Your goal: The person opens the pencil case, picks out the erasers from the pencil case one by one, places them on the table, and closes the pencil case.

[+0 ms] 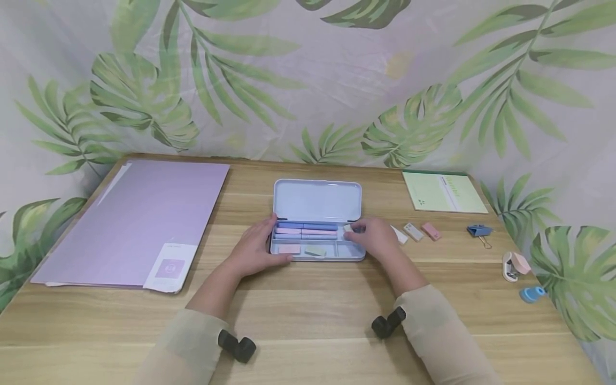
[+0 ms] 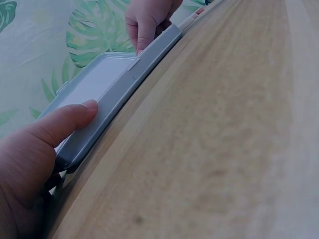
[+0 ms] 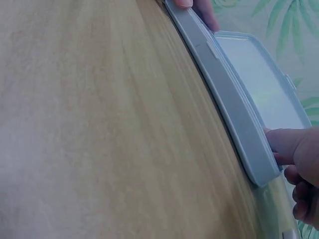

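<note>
Fingers of the right hand (image 1: pixel 377 236) pinch a small white block (image 1: pixel 347 228) at the rear right of the open pencil case (image 1: pixel 350 250), which lies on the wooden table (image 1: pixel 308 315) between both hands. With its thumb over the front rim, the left hand (image 1: pixel 255 248) grips the case's left end, its other fingertips largely hidden. Three pens (image 1: pixel 306 231) occupy the rear compartment; a pink block (image 1: pixel 290 249) and a green block (image 1: pixel 315 250) share the front left one.
</note>
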`<state>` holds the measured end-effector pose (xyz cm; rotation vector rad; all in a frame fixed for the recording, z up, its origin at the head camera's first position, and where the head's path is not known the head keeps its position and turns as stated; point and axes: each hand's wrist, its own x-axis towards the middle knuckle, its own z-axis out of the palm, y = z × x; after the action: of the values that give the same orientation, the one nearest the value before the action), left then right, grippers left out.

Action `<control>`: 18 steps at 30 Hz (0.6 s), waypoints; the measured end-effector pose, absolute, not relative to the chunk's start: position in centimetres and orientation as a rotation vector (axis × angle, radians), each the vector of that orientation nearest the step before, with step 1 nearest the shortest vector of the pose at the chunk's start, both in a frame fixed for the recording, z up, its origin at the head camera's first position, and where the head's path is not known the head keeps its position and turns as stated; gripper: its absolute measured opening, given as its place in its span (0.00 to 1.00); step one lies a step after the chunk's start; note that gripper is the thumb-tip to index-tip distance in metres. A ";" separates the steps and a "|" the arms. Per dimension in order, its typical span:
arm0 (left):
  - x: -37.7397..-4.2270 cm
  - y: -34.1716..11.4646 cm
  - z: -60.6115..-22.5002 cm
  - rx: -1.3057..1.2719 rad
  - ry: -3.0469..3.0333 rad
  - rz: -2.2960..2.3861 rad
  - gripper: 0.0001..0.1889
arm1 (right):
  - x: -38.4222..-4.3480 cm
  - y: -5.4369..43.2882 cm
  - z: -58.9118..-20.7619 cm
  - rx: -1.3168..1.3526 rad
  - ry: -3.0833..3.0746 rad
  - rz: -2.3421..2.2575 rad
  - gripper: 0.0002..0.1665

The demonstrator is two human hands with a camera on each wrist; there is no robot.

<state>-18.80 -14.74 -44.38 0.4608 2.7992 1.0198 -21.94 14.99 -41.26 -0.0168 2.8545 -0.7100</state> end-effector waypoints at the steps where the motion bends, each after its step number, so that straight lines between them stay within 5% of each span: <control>1: -18.8 -14.7 -44.4 0.463 2.802 1.019 0.59 | -22.0 15.0 -41.2 -0.013 2.846 -0.697 0.26; 18: -18.8 -14.7 -44.4 0.465 2.804 1.018 0.59 | -19.7 16.4 -40.6 -0.166 3.036 -0.917 0.21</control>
<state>-18.80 -14.74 -44.39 0.4650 2.8042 1.0179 -19.74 16.42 -40.62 -0.1665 3.0360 -0.9171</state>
